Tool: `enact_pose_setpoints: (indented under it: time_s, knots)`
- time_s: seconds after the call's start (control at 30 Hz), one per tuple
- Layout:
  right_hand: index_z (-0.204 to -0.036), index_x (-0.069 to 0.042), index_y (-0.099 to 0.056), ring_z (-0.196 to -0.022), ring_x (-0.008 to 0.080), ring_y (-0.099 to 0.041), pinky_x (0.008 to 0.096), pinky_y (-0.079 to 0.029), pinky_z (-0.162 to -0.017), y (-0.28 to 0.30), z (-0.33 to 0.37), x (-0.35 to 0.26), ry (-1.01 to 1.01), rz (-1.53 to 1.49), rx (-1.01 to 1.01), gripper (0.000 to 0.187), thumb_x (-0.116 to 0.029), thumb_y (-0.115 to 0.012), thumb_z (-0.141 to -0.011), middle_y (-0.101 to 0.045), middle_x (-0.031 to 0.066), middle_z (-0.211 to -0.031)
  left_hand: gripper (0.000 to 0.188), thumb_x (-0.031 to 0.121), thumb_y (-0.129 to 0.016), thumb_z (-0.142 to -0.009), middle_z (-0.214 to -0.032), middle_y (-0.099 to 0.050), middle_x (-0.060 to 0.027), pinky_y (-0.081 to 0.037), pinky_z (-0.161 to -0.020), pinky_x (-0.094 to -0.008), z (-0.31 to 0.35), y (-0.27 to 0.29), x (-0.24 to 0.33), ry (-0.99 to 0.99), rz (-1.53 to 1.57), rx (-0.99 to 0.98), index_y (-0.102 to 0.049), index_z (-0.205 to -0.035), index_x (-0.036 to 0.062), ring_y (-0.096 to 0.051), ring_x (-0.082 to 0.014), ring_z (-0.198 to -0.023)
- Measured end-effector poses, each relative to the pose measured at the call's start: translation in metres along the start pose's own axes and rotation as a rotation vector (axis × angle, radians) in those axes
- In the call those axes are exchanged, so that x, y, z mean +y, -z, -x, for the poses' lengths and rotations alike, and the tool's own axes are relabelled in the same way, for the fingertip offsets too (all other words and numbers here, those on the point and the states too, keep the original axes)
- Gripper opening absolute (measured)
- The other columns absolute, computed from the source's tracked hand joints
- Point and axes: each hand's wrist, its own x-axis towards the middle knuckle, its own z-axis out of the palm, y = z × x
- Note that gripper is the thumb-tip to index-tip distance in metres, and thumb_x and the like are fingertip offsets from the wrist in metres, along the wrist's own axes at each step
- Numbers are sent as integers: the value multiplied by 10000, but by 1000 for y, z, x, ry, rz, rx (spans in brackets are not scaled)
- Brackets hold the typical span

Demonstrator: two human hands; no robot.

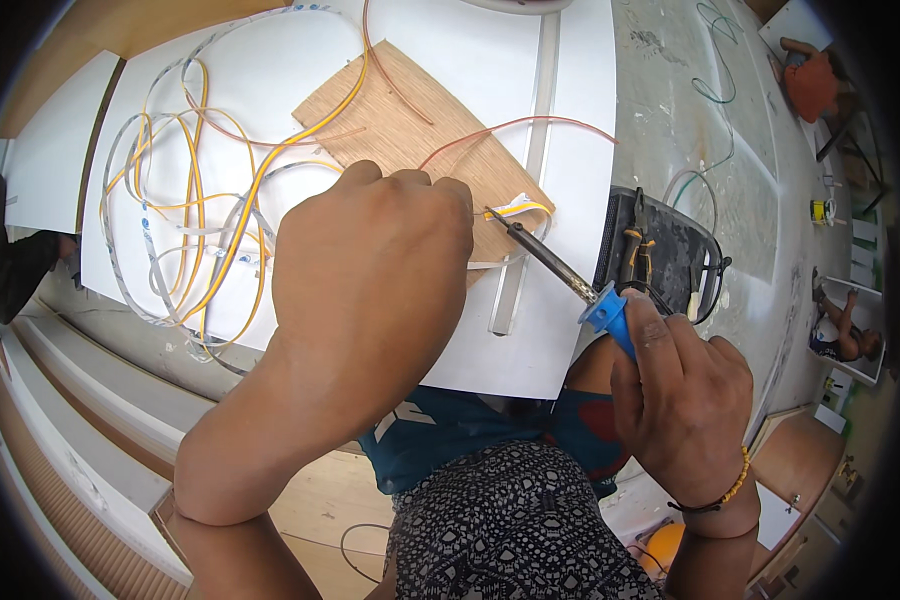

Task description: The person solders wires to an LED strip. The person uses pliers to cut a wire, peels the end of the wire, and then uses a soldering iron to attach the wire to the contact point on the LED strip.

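Soldering iron (567,274) is pinched by the right hand (685,395) at its blue handle, maybe so the fingers are far from the hot tip. The tip is at the end of the yellow and white strip (518,208), on the wooden board (420,110). The board may guard the white sheet (525,365) under it. The left hand (375,250) curls close by, maybe to steady things, but its fingertips are hidden, so I cannot tell what they pinch. Pliers (638,245) lie near the right hand, easy to reach.

Wood pc (410,135) on tbl (582,190), strip loops (238,233) to L.
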Motion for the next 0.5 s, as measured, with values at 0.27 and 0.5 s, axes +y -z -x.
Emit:
enact_pose_setpoints:
  time_s: [0.27, 0.5]
  knots:
    - [-1250, 46, -685, -637, 205, -607, 351, -446, -569, 0, 0, 0, -8, 6, -3, 480, -140, -811, -826, -617, 77, -808, 176, 168, -717, -916, -775, -692, -106, -546, -704, -440, -2, 0, 0, -7, 16, -7, -659, -786, 65, -675, -314, -807]
    - [-1248, 58, -682, -652, 208, -616, 352, -445, -575, -1, 0, 0, 1, 3, -12, 483, -143, -812, -829, -623, 81, -814, 188, 168, -718, -910, -733, -677, -125, -539, -678, -446, -2, -1, 2, -21, 15, 25, -660, -766, 62, -679, -326, -776]
